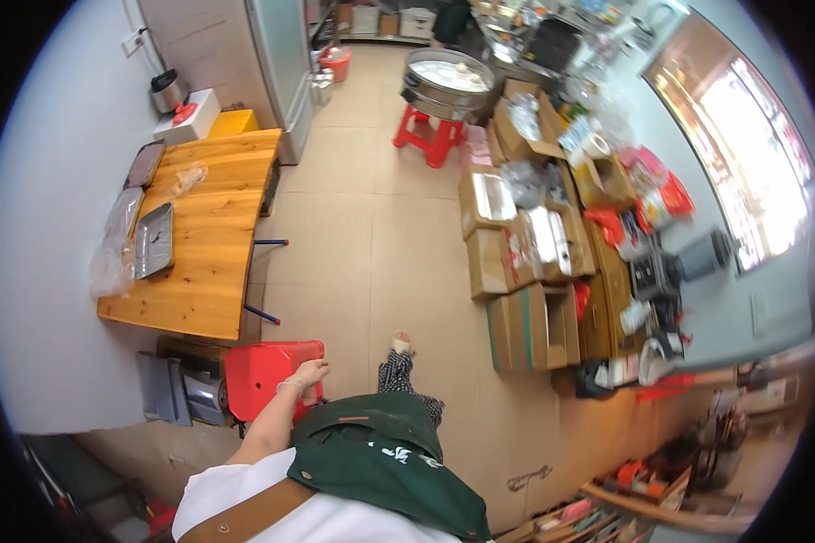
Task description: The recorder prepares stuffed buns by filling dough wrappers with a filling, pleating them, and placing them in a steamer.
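My left hand [311, 372], with a pale band at the wrist, hangs down at my left side. Its fingers look curled in; what they hold, if anything, is hidden. In the picture the hand overlaps the right side of a red plastic stool [258, 376], and whether the two touch I cannot tell. No part of my right hand shows. Below me are a dark green apron [367, 434] and one foot [401, 342] stepping forward on the tiled floor [326, 226].
A wooden table [213, 199] with a metal tray [155, 240] stands on the left, its blue legs jutting out. Cardboard boxes [532, 330] line the right side. Farther ahead, a large round metal pan [448, 77] rests on a red stool [436, 140].
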`<state>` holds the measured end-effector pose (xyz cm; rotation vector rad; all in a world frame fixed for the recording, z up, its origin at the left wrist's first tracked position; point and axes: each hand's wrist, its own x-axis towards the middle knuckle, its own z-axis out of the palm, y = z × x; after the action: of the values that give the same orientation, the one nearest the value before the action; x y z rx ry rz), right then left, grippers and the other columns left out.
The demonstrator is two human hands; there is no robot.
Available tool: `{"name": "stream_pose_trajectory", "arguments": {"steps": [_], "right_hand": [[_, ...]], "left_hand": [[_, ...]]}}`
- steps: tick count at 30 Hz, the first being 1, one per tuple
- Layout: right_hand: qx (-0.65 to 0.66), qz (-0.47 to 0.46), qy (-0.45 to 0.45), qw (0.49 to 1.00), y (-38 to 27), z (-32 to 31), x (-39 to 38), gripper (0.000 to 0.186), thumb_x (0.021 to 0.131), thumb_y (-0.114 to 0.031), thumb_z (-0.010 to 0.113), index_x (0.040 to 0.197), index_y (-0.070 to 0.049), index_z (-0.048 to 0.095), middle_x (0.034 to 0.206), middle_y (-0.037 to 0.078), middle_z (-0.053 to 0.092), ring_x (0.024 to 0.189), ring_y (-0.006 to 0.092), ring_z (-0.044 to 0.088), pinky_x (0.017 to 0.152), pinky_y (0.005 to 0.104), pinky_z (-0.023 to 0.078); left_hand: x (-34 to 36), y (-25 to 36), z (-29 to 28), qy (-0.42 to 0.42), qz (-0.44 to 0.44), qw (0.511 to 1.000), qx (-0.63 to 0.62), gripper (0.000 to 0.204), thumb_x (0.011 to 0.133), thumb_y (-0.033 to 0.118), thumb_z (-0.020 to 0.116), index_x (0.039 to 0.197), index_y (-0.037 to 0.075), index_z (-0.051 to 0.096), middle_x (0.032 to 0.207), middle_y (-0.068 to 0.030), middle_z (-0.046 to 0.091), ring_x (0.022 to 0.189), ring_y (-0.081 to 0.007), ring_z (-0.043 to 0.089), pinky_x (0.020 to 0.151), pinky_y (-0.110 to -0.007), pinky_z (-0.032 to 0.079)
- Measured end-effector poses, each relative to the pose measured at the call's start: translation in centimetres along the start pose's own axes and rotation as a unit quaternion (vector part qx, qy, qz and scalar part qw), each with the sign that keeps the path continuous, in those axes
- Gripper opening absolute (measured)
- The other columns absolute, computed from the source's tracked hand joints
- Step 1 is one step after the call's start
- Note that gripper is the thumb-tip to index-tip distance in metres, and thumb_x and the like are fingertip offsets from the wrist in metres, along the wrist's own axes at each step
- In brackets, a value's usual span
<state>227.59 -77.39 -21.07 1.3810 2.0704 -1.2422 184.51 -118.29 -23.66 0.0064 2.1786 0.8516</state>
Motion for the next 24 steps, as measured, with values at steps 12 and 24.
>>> {"name": "stream_pose_trajectory", "arguments": {"steps": [12,24], "right_hand": [[-0.182,-0.231,0.081,0.952,-51.6,-10.6,48.0,0.034,0.09,-0.028,0.057,0.096,0.003,0.066,0.095,0.025,0.068,0.087,0.037,0.065,0.077,0.0482,0.049],[-0.245,-0.308,-0.14,0.908,-92.5,9.1,47.8,0.039,0.091,-0.031,0.061,0.117,-0.002,0.065,0.111,0.019,0.068,0.103,0.0317,0.066,0.09,0.0356,0.051]], "left_hand": [[7.8,0.9,-9.8,0.139,-0.287,0.878,-0.358,0.027,0.091,0.029,0.054,0.091,0.005,0.065,0.076,-0.0068,0.063,0.065,-0.0178,0.059,0.059,-0.033,0.046],[40.6,11.5,-38.0,0.125,-0.222,0.949,-0.186,0.046,0.092,0.026,0.047,0.127,-0.002,0.058,0.12,-0.02,0.063,0.105,-0.0275,0.063,0.096,-0.042,0.046]]}}
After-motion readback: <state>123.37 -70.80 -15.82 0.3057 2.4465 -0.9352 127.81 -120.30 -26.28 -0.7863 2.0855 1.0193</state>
